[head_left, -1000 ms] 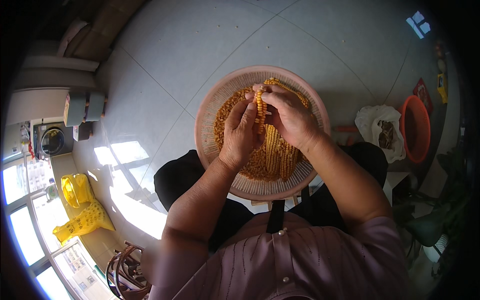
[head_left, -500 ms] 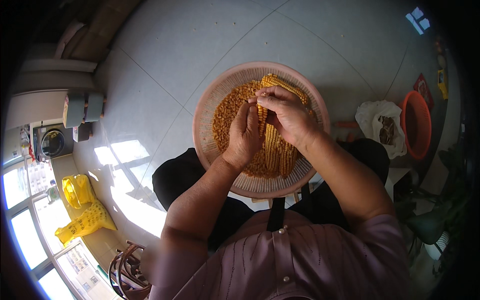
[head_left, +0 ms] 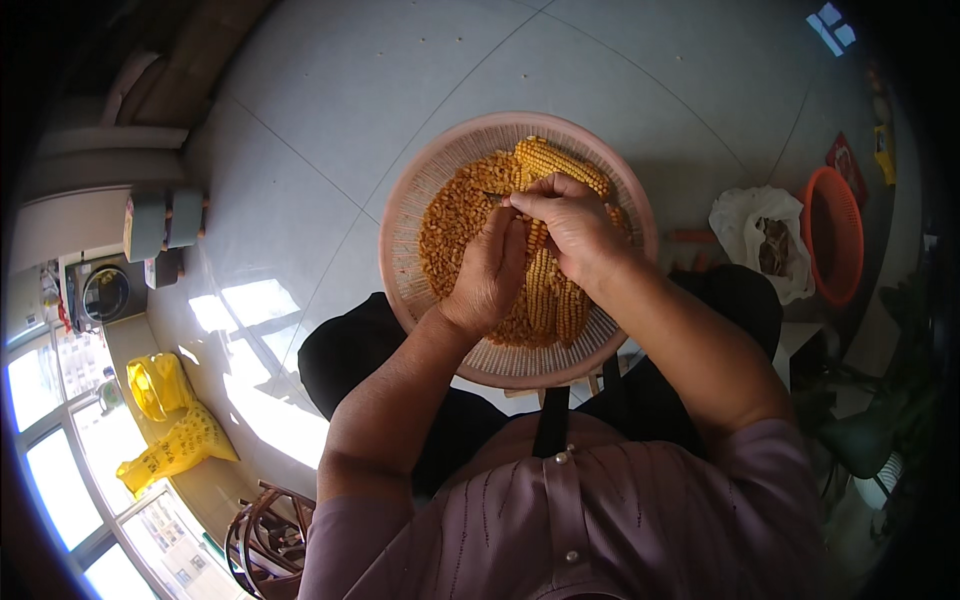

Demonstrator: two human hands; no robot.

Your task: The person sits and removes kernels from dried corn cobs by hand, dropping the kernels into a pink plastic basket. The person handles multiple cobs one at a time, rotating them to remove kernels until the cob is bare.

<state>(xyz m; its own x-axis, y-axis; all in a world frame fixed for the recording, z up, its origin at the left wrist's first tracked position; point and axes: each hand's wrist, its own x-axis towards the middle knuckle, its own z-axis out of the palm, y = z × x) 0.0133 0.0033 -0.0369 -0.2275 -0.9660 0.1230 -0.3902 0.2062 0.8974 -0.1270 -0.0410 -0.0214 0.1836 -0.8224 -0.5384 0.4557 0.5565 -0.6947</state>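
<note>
A round pink plastic basket (head_left: pixel 520 381) sits over my lap, holding loose yellow corn kernels (head_left: pixel 450 230) on its left side and middle. Whole corn cobs lie in it too: one (head_left: pixel 560 163) toward the far side, several others (head_left: pixel 541 295) below my hands. My left hand (head_left: pixel 488 272) is closed round a corn cob (head_left: pixel 537 236), mostly hidden between my palms. From the right, my right hand (head_left: pixel 572 218) closes on the same cob, thumb and fingers pinched near its far end. A thin dark sliver shows by those fingertips, too small to make out.
Right of the basket are a white plastic bag (head_left: pixel 745 240) with brown scraps inside and an orange-red basket (head_left: pixel 833 238). Yellow bags (head_left: pixel 180 440) lie by the window, near a dark wooden chair (head_left: pixel 270 540). Grey stools (head_left: pixel 148 225) stand at left. Stray kernels dot the floor.
My right thumb and fingers have shifted slightly at the cob's far end, and less of the cob shows between my hands. The whole view has shifted a little.
</note>
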